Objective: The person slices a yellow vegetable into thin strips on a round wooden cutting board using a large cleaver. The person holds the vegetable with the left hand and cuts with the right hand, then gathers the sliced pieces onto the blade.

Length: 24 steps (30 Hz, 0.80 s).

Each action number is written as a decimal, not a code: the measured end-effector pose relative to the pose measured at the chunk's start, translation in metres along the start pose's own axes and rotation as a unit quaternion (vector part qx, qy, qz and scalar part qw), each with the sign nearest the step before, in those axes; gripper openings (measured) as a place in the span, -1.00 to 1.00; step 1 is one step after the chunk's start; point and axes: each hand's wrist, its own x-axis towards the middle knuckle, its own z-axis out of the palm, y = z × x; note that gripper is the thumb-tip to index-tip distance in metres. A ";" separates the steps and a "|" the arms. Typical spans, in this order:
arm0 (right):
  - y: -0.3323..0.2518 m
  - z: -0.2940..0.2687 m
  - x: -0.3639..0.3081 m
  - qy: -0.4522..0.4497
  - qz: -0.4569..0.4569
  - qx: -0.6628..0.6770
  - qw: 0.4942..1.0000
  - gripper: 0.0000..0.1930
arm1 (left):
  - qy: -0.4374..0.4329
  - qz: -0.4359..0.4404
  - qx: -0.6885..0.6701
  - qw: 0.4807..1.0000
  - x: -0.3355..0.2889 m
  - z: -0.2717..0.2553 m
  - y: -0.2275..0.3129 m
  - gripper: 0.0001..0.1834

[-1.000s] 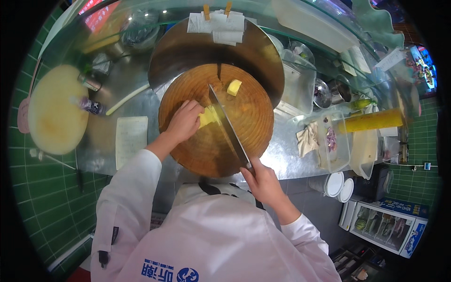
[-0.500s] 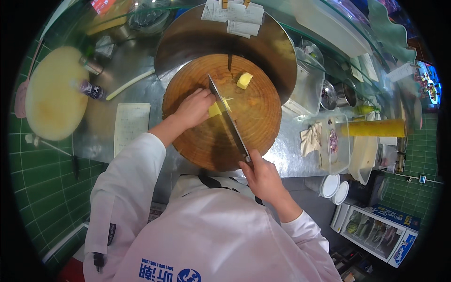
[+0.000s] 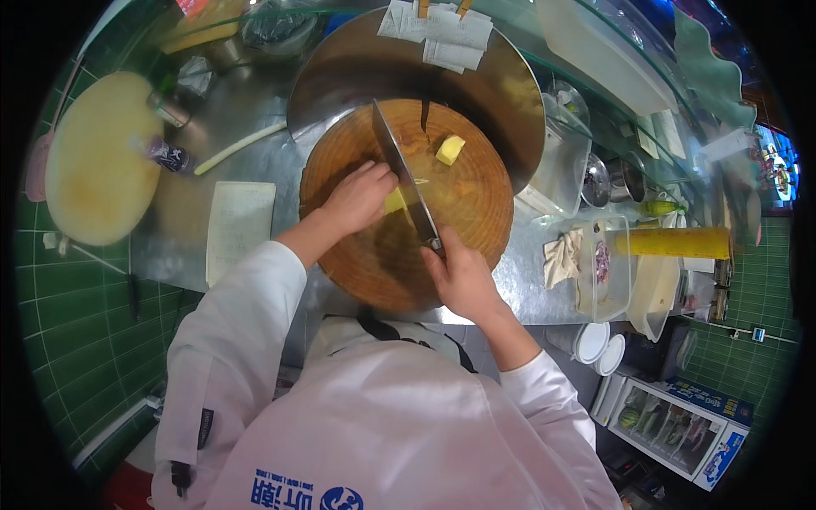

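My right hand [image 3: 467, 282] is closed round the handle of a long kitchen knife [image 3: 402, 166], whose blade slants away to the far left over a round wooden chopping block [image 3: 484, 204]. Curled fingers of my left hand [image 3: 364, 197] press a pale-yellow peeled vegetable piece [image 3: 394, 202] onto the wood, right beside the blade's left face. Part of that piece is hidden under the hand and knife. To the right of the blade lie thin yellow shreds [image 3: 421, 181]. A separate yellow chunk [image 3: 450, 150] rests near the block's far right, touched by neither hand.
A curved metal guard [image 3: 501, 93] stands round the block's far side, with paper slips [image 3: 455, 38] clipped on top. A written sheet [image 3: 240, 225] lies left. On the right are a folded cloth [image 3: 562, 257] and a clear plastic tub [image 3: 616, 297]. An oval cutting board [image 3: 102, 161] leans far left.
The knife and my right hand have slid forward, away from me, and a little left. My left hand stays on the yellow piece. The whole view has shifted slightly.
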 end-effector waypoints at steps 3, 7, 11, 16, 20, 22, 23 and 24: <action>-0.006 -0.011 -0.018 -0.029 0.017 -0.042 0.999 -0.69 | -0.016 -0.020 0.013 1.000 0.001 0.000 0.002 -0.70; -0.019 -0.024 -0.035 -0.048 0.042 -0.022 0.998 -0.71 | -0.018 -0.011 0.014 1.000 0.000 -0.003 0.004 -0.69; -0.001 -0.004 -0.026 -0.025 0.020 -0.045 0.998 -0.75 | -0.014 -0.009 0.005 1.000 0.000 -0.003 0.003 -0.70; 0.015 0.020 0.014 0.001 -0.006 -0.048 0.999 -0.74 | 0.005 0.002 -0.005 1.000 0.000 -0.005 0.005 -0.70; 0.004 0.002 0.014 -0.014 -0.004 -0.028 0.999 -0.74 | 0.012 -0.001 -0.013 1.000 -0.002 -0.004 0.003 -0.69; -0.014 -0.014 -0.001 -0.034 0.013 -0.022 0.999 -0.74 | 0.017 -0.002 -0.016 1.000 -0.005 -0.001 0.003 -0.68; -0.021 -0.021 -0.008 -0.043 0.023 -0.021 0.999 -0.74 | 0.017 -0.005 -0.014 1.000 -0.005 -0.001 0.003 -0.68; -0.024 -0.025 -0.014 -0.052 0.033 -0.021 0.998 -0.74 | 0.016 -0.009 -0.011 1.000 -0.004 -0.001 0.004 -0.67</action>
